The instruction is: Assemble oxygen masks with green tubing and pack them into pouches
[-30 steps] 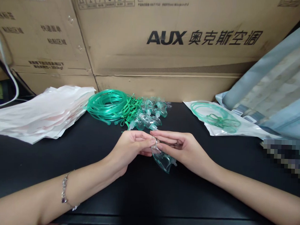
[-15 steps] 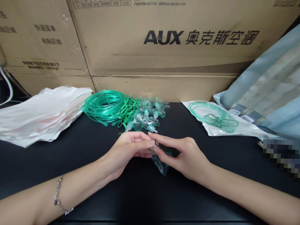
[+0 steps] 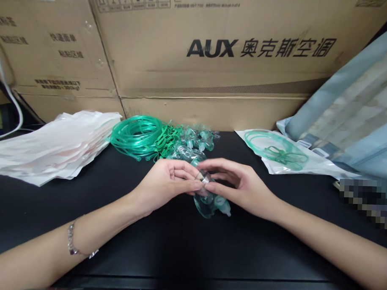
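Between both hands is a clear, green-tinted oxygen mask, its pale connector pointing down to the right. My left hand pinches the mask's upper edge between thumb and fingers. From the other side my right hand grips the same edge, thumb and fingertips close to the left ones. A small shiny metal strip shows between the fingertips. Just beyond the hands lie more clear masks in a heap, beside a tangle of green elastic straps.
Coiled green tubing lies left of the straps. A stack of white paper-like pouches is at the left. On the right, a white pouch holds a tubing set. A large cardboard box stands behind the black table.
The mask has turned between the hands, so its pale connector now shows at the lower right. My right hand has shifted slightly upward, its fingers more curled over the edge.
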Tool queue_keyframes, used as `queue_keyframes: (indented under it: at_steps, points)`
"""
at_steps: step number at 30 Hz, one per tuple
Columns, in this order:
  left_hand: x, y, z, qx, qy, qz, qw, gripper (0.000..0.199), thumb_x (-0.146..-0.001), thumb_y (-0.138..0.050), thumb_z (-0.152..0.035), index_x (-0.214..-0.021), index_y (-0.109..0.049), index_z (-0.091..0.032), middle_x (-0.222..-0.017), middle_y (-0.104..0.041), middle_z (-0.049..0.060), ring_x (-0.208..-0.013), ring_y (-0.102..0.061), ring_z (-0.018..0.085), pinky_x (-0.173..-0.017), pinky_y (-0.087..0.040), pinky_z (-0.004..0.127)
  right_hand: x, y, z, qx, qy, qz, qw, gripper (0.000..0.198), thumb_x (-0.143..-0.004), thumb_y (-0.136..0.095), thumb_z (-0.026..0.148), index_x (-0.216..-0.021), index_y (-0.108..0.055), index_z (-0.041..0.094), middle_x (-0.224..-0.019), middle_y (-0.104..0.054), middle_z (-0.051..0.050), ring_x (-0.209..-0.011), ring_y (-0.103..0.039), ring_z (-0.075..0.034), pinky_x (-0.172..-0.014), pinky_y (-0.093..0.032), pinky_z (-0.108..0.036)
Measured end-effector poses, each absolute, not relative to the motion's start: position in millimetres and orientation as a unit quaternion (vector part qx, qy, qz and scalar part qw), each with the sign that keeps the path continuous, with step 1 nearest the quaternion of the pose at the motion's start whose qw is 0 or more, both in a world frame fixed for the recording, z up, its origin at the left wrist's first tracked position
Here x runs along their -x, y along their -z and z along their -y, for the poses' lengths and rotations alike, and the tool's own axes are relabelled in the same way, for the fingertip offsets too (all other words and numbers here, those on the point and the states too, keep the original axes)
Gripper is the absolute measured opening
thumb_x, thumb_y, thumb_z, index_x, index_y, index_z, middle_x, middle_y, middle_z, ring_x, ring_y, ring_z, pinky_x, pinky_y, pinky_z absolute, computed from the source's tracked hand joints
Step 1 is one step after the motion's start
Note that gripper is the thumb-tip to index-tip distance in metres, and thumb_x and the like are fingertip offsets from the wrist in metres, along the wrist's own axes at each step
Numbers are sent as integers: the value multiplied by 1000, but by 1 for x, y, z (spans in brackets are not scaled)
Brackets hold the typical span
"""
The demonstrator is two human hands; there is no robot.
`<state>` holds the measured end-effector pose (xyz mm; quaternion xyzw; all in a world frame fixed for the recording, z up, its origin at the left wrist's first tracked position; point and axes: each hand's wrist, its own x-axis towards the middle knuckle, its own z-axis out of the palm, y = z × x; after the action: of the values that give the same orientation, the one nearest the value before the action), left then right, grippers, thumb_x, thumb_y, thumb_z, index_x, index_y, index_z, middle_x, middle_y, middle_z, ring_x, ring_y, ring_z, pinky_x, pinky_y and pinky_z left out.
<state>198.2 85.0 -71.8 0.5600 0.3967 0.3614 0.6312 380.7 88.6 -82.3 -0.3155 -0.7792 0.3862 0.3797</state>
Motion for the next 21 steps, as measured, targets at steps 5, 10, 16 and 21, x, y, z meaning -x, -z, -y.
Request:
queue_keyframes:
  at_steps: [5, 10, 16, 21]
  points:
    - [-201, 72, -82, -582, -356, -397, 613, 13, -63, -70, -18, -76, -67, -15, -69, -70, 1, -65, -66, 14, -69, -51, 25, -387, 71, -93, 335, -499, 755, 264, 21, -68, -67, 27, -78, -52, 16, -77, -58, 2, -71, -60, -11, -64, -50, -23]
    - [-201, 77, -84, -541, -356, -372, 665, 20, -63, -71, -15, -82, -66, -15, -73, -70, 1, -69, -65, 12, -73, -49, 24, -390, 69, -99, 320, -559, 725, 245, 16, -69, -67, 24, -68, -54, 14, -67, -56, 4, -63, -56, -7, -59, -43, -19]
    - [-199, 77, -85, -541, -363, -367, 664, 22, -61, -73, -16, -79, -61, -14, -70, -68, 1, -67, -66, 13, -70, -48, 24, -388, 70, -99, 308, -596, 696, 254, 13, -71, -65, 23, -70, -56, 14, -71, -63, 0, -67, -58, -9, -61, -42, -20]
    - [-201, 74, -82, -539, -366, -376, 659, 26, -58, -74, -17, -70, -52, -14, -68, -67, 1, -66, -66, 14, -69, -48, 25, -386, 67, -96, 327, -576, 704, 256, 19, -67, -68, 27, -63, -55, 14, -64, -61, 2, -57, -52, -7, -55, -39, -20]
